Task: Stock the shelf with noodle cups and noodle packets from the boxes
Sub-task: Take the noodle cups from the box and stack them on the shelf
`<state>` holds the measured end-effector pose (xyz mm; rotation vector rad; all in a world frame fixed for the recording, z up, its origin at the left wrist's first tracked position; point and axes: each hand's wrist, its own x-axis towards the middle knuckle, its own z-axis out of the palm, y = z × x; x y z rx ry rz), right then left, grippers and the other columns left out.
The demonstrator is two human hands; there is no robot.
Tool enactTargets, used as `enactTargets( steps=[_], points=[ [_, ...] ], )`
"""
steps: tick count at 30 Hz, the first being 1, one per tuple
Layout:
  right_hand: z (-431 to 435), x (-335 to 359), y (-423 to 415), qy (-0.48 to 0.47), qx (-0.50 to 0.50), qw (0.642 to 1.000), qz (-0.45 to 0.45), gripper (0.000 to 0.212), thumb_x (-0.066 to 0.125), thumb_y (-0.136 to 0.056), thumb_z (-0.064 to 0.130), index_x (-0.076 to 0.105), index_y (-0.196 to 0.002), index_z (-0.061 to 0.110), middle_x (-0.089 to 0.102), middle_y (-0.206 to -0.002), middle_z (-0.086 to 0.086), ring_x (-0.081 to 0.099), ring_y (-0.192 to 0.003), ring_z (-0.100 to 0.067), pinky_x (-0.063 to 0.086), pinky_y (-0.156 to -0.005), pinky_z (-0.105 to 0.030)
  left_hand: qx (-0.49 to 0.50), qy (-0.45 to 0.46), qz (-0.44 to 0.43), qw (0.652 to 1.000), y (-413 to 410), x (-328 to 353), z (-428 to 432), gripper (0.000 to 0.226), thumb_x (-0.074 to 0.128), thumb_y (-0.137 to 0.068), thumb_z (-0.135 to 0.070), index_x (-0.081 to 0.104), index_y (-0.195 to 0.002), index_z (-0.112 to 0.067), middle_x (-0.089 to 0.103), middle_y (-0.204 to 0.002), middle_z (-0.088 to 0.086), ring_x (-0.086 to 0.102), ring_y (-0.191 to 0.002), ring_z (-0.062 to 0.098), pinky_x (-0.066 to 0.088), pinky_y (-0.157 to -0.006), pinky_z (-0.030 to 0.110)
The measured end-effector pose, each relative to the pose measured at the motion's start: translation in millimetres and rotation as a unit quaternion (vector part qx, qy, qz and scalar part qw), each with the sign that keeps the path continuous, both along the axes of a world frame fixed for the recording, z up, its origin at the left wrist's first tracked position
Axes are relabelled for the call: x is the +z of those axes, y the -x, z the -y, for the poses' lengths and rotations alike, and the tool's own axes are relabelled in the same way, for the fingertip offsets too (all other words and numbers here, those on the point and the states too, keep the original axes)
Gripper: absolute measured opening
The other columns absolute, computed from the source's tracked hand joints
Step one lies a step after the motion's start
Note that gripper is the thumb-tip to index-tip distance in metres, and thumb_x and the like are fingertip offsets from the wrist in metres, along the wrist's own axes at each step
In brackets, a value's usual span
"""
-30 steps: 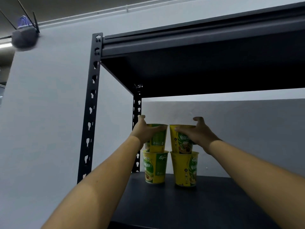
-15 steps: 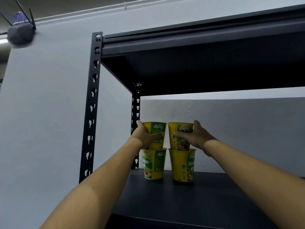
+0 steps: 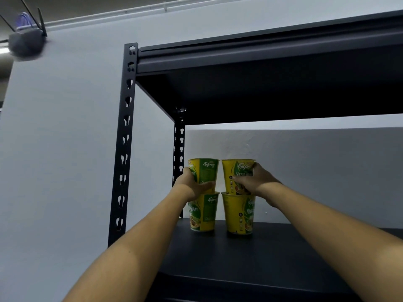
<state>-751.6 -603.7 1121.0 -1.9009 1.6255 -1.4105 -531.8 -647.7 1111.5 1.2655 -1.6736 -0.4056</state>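
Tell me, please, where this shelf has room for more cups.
The shelf board is bare right of the right cup stack and in front of both stacks. The back left is crowded: the left stack stands beside the rear post.

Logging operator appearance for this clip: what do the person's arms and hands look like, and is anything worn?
The left forearm and right forearm are bare to the frame's edge; no sleeves show. The left hand and right hand are ungloved, and no watch, bracelet or ring is visible.
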Motion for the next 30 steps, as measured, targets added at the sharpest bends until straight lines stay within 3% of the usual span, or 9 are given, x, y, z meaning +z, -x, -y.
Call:
enactTargets(
  steps=[6, 11, 14, 16, 18, 22, 27, 30],
  points=[
    [-5, -3, -1, -0.022, -0.017, 0.999, -0.029, 0.069, 0.069, -0.088, 0.059, 0.045, -0.143, 0.025, 0.058, -0.141, -0.003, 0.057, -0.124, -0.029, 0.049, -0.098, -0.041, 0.005, -0.005, 0.005, 1.000, -3, -7, 6, 0.071, 0.085, -0.076, -0.052, 0.050, -0.131, -0.022, 0.067, -0.124, -0.002, 0.063, -0.117, 0.022, 0.054, -0.098, 0.041],
    [-30, -14, 6, -0.045, -0.042, 0.993, -0.103, 0.083, 0.059, -0.095, 0.060, 0.025, -0.157, 0.016, 0.040, -0.158, -0.010, 0.044, -0.140, -0.033, 0.041, -0.102, -0.040, -0.017, -0.043, 0.024, 0.999, -3, -14, -17, 0.041, 0.080, -0.084, -0.047, 0.059, -0.113, -0.025, 0.069, -0.124, -0.004, 0.061, -0.124, 0.021, 0.047, -0.109, 0.039],
    [-53, -22, 16, -0.042, -0.065, 0.983, -0.165, 0.085, 0.053, -0.096, 0.064, 0.022, -0.161, 0.018, 0.034, -0.163, -0.009, 0.039, -0.145, -0.033, 0.039, -0.111, -0.045, 0.071, 0.015, 0.118, 0.990, -4, -25, -58, 0.051, 0.070, -0.090, -0.057, 0.060, -0.123, -0.020, 0.064, -0.124, -0.002, 0.063, -0.116, 0.022, 0.046, -0.087, 0.027],
    [-71, -30, 24, -0.027, -0.055, 0.975, -0.213, 0.079, 0.051, -0.097, 0.063, 0.030, -0.158, 0.018, 0.040, -0.160, -0.008, 0.044, -0.142, -0.029, 0.041, -0.109, -0.041, 0.090, 0.041, 0.162, 0.982, -3, -34, -79, 0.034, 0.064, -0.094, -0.058, 0.065, -0.102, -0.025, 0.068, -0.107, -0.002, 0.064, -0.092, 0.014, 0.047, -0.074, 0.026],
    [-91, -41, 31, -0.028, -0.034, 0.965, -0.260, 0.073, 0.049, -0.099, 0.062, 0.038, -0.155, 0.018, 0.046, -0.156, -0.005, 0.048, -0.138, -0.024, 0.041, -0.108, -0.037, 0.088, 0.042, 0.179, 0.979, -3, -43, -95, 0.037, 0.062, -0.094, -0.060, 0.068, -0.097, -0.024, 0.072, -0.098, -0.001, 0.061, -0.079, 0.009, 0.049, -0.066, 0.027],
    [-131, -59, 38, -0.074, 0.004, 0.945, -0.318, 0.062, 0.043, -0.103, 0.057, 0.041, -0.154, 0.021, 0.044, -0.157, 0.001, 0.044, -0.142, -0.018, 0.034, -0.114, -0.033, 0.069, 0.031, 0.231, 0.970, 6, -64, -131, 0.056, 0.063, -0.091, -0.064, 0.068, -0.124, -0.019, 0.071, -0.119, -0.001, 0.065, -0.104, 0.016, 0.050, -0.083, 0.027],
    [-172, -78, 47, -0.139, 0.017, 0.916, -0.377, 0.062, 0.034, -0.103, 0.064, 0.036, -0.157, 0.033, 0.034, -0.163, 0.010, 0.033, -0.148, -0.014, 0.024, -0.118, -0.035, -0.009, 0.014, 0.311, 0.950, 25, -87, -168, 0.066, 0.060, -0.092, -0.067, 0.063, -0.138, -0.019, 0.067, -0.130, -0.001, 0.061, -0.115, 0.016, 0.047, -0.092, 0.028],
    [-186, -87, 51, -0.157, 0.016, 0.901, -0.404, 0.066, 0.028, -0.101, 0.069, 0.031, -0.158, 0.037, 0.028, -0.165, 0.013, 0.026, -0.152, -0.014, 0.019, -0.121, -0.037, -0.022, 0.015, 0.349, 0.937, 38, -91, -186, 0.061, 0.056, -0.099, -0.058, 0.060, -0.143, -0.017, 0.063, -0.140, 0.001, 0.058, -0.126, 0.020, 0.046, -0.104, 0.032]
  ],
)
